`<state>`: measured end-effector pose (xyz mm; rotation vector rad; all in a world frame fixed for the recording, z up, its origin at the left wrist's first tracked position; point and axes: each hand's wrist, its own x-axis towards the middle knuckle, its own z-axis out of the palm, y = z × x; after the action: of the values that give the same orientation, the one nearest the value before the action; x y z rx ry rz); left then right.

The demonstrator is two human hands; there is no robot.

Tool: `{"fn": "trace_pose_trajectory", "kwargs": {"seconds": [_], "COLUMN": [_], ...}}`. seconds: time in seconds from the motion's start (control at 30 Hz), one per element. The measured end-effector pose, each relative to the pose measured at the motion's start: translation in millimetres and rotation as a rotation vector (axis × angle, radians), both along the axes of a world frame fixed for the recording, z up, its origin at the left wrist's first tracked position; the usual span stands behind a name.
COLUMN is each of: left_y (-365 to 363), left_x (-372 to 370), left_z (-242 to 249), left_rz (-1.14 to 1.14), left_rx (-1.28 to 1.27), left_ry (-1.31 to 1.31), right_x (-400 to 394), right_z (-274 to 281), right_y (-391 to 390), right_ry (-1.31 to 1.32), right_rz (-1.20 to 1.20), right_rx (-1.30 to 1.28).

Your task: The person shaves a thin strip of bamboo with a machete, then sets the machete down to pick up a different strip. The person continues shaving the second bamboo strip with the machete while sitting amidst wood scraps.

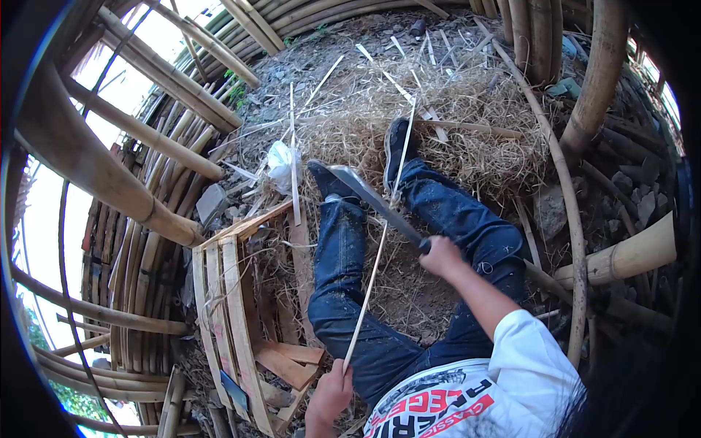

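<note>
Pale strip [366, 293], hands [332, 392] [442, 257] well apart

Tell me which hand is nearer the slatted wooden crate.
Left. The left hand, holding the end of a thin strip, is close beside the slatted wooden crate; the right hand, gripping the knife, is farther away, by the right leg.

1. The right-hand grip [442, 255] conceals most of the handle [424, 246] of the long knife [383, 209].
2. The near end of the pale strip [368, 288] lies hidden inside the left-hand grip [332, 390].
3. The bottom edge crops the white shirt [527, 358].
4. A dark object [418, 28] in the background is too small to identify.
</note>
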<state>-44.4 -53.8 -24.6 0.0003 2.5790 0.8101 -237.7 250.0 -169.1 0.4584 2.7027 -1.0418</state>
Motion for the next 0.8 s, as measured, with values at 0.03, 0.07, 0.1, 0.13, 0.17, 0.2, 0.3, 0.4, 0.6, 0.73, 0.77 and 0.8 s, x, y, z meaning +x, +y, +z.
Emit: {"fn": "trace_pose_trajectory", "kwargs": {"seconds": [0.03, 0.07, 0.1, 0.13, 0.17, 0.2, 0.3, 0.4, 0.6, 0.73, 0.77, 0.8], "left_y": [0, 2, 5, 8, 11, 16, 18, 23, 52, 64, 61, 56], "left_x": [-1, -2, -1, 0, 1, -1, -9, -20, -43, -53, -52, -51], "left_z": [-4, -8, -13, -14, -13, -12, -7, 1, -4, -2, -6, -11], "left_rz": [-0.004, -0.012, -0.027, -0.040, -0.043, -0.017, 0.028, 0.039, 0.032, 0.081, 0.081, 0.125], "left_rx": [-0.014, -0.014, 0.019, 0.049, 0.040, 0.020, 0.033, 0.077, 0.198, 0.183, 0.180, 0.224], "left_ry": [-0.004, -0.006, 0.021, 0.046, 0.038, -0.046, -0.163, -0.177, -0.145, -0.169, -0.173, -0.156], "right_x": [11, 21, 34, 45, 54, 63, 83, 94, 110, 112, 109, 104], "right_z": [-9, -23, -18, -10, -24, -21, -19, -12, 29, 48, 49, 49], "right_y": [-13, -26, -39, -50, -61, -68, -73, -68, -58, -52, -48, -43], "right_ry": [0.005, 0.041, 0.065, 0.092, 0.102, 0.081, 0.064, 0.071, 0.042, -0.028, -0.031, -0.089], "right_rz": [-0.037, -0.070, -0.104, -0.133, -0.150, -0.148, -0.127, -0.061, 0.114, 0.269, 0.268, 0.268], "right_rx": [-0.084, -0.206, -0.296, -0.326, -0.412, -0.439, -0.489, -0.507, -0.451, -0.400, -0.403, -0.382]}}
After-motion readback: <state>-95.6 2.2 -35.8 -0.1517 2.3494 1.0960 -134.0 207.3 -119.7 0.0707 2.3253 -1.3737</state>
